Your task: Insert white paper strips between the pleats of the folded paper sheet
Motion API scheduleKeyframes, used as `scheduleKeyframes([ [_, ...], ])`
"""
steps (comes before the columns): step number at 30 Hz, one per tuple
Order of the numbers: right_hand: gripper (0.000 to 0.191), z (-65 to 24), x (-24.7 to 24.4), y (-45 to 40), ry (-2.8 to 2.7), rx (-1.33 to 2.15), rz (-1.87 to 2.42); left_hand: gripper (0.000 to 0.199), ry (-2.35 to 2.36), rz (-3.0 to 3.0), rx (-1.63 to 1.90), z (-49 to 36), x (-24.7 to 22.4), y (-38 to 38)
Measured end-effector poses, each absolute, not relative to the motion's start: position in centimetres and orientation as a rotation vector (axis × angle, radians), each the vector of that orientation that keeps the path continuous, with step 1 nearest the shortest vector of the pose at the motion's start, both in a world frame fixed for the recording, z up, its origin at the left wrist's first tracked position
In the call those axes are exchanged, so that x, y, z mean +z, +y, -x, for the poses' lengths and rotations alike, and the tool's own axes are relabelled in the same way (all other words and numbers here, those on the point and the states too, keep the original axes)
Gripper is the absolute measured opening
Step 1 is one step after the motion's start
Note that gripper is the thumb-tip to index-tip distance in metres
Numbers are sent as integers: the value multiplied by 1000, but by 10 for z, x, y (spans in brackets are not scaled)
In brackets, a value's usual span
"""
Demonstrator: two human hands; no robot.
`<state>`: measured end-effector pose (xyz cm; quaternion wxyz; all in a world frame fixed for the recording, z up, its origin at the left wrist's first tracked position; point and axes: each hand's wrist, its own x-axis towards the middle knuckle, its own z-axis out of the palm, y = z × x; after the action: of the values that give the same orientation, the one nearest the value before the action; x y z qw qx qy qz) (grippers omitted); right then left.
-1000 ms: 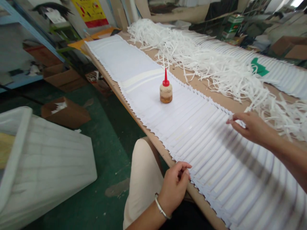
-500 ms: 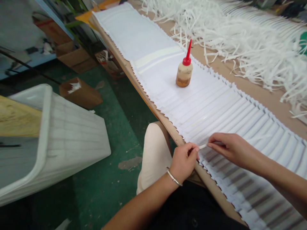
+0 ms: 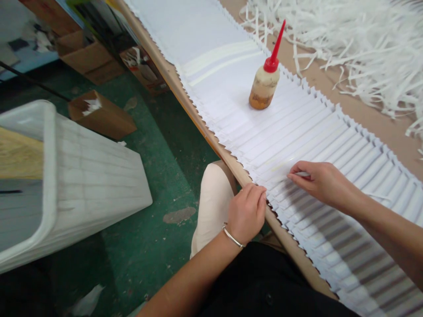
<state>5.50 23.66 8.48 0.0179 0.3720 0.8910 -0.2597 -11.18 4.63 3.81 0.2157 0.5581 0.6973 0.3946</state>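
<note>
Left hand (image 3: 247, 211) and right hand (image 3: 319, 180) have drawn farther apart. A white bin (image 3: 99, 163) holds something yellow (image 3: 20, 154); a cardboard box (image 3: 110, 114), white scraps (image 3: 93, 106). Left fingers (image 3: 259, 193) bunch at the edge of jagged, overlapping white sheets (image 3: 224, 101) on the desk (image 3: 393, 136) — holding what, I cannot tell. A red-tipped bottle (image 3: 264, 86) with amber contents stands on them; right fingers (image 3: 299, 168) pinch a thin white strip (image 3: 378, 196).

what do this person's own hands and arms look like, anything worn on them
Both hands are ungloved, and no sleeves show on either side. Around the left hand's wrist is a slim, rounded, silver-coloured bangle. On the right hand and its wrist, no jewellery shows.
</note>
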Motion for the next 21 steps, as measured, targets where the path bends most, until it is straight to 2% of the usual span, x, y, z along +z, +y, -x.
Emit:
scheduleKeyframes([
  [7, 24, -52, 86, 240, 2729, -836, -1190, 34, 2016, -1975, 771, 109, 36, 48],
  [15, 23, -50, 84, 244, 2762, -817, -1150, 41, 2111, -2066, 570, 105, 37, 56],
  [21, 25, -60, 86, 258, 2738, -822, -1188, 38, 2159, -2096, 464, 102, 39, 60],
])
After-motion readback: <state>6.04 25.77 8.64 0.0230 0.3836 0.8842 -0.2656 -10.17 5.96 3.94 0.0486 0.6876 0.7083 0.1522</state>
